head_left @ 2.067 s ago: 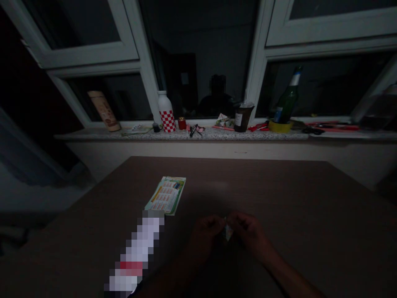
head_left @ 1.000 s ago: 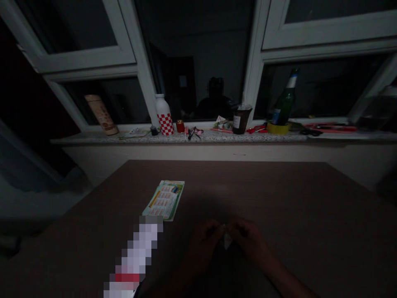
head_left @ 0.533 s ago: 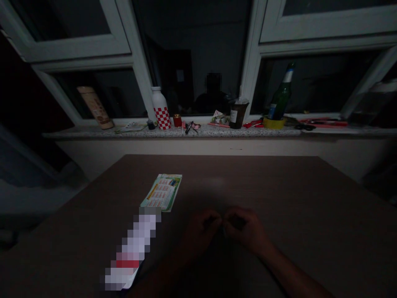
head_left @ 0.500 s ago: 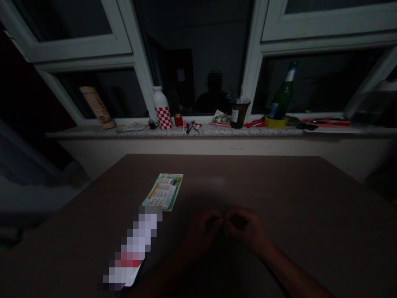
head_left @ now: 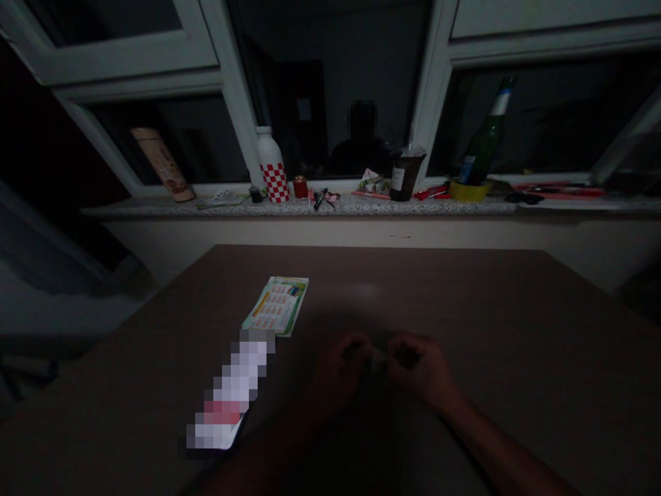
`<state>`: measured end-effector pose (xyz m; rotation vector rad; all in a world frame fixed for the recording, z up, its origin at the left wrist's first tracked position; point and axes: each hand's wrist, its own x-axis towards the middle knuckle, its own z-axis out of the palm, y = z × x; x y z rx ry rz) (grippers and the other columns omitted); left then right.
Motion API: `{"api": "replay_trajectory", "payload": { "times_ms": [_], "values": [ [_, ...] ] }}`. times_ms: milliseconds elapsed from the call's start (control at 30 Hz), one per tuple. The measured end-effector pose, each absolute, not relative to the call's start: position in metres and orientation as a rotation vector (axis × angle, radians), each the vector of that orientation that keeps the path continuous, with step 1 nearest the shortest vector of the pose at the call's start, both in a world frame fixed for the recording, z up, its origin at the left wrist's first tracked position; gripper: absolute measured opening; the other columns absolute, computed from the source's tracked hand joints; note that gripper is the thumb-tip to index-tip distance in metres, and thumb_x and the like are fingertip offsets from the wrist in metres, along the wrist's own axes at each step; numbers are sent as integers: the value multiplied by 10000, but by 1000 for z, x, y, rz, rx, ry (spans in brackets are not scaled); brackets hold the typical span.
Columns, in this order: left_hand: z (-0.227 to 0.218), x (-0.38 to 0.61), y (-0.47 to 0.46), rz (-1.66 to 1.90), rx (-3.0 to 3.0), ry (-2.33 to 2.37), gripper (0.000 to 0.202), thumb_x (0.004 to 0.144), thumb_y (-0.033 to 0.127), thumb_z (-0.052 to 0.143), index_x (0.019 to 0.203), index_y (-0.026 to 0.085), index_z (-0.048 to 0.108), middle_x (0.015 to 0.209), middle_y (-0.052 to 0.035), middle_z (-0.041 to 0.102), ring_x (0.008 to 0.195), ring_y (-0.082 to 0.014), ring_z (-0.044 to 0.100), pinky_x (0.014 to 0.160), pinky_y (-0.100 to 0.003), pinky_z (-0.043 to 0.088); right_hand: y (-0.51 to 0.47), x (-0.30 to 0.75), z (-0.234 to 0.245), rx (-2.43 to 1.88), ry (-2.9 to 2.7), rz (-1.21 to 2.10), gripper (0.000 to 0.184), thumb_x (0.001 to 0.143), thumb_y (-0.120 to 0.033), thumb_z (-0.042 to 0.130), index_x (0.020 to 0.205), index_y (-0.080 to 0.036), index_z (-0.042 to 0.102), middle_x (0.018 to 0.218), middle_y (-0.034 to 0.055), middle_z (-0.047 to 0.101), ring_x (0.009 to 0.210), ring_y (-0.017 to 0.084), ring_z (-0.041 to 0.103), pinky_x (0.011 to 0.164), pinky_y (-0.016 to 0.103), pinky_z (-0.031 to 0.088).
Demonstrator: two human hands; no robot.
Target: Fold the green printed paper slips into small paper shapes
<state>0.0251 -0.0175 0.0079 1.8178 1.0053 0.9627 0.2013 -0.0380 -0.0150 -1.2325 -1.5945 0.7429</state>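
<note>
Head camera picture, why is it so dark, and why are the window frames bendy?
Head view: dim light leaves the left hand and right hand shadowy and the pale scrap between them unclear; the wide lens bends the window frame; the dark glass mirrors the room.

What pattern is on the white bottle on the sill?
The bottle has red-and-white checks on its lower half; the head view shows it.

Dim room: brown table [head_left: 465, 296] below a speckled sill [head_left: 361, 205] and dark white-framed windows [head_left: 330, 83].

Tiny scrap [head_left: 378, 359] (dark, indistinct)
</note>
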Motion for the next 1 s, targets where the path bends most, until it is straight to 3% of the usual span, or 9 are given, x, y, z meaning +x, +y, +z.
{"api": "replay_trajectory", "payload": {
  "times_ms": [100, 267, 533, 1000],
  "values": [
    [11, 20, -14, 1036, 1747, 1058, 207, 903, 329, 464, 835, 167, 573, 793, -20, 595, 771, -159, 555, 720, -252, 420, -38, 207, -18, -1227, -1581, 750, 109, 655, -148, 562, 564, -191, 521, 518, -37, 497, 488, 101, 457, 464, 208, 358],
    [11, 23, -16, 917, 1898, 973, 218, 907, 312, 457, 823, 167, 596, 791, -17, 595, 764, -150, 553, 714, -244, 411, -38, 204, -12, -1170, -1597, 774, 98, 766, -276, 610, 756, -180, 627, 659, 20, 621, 609, 143, 566, 560, 241, 455],
    [13, 22, -16, 934, 1860, 995, 144, 849, 283, 550, 843, 168, 636, 827, -23, 643, 811, -163, 587, 755, -256, 425, -36, 201, -9, -1067, -1679, 704, 143, 836, -280, 620, 743, -184, 670, 704, 45, 671, 651, 160, 620, 610, 265, 480],
    [9, 26, -8, 755, 2053, 999, 73, 776, 196, 544, 709, 171, 532, 704, 15, 529, 665, -124, 490, 619, -230, 357, -41, 199, -3, -1087, -1697, 749, 144, 845, -257, 602, 746, -195, 686, 705, 38, 694, 657, 161, 644, 621, 260, 485]
  ]
}}
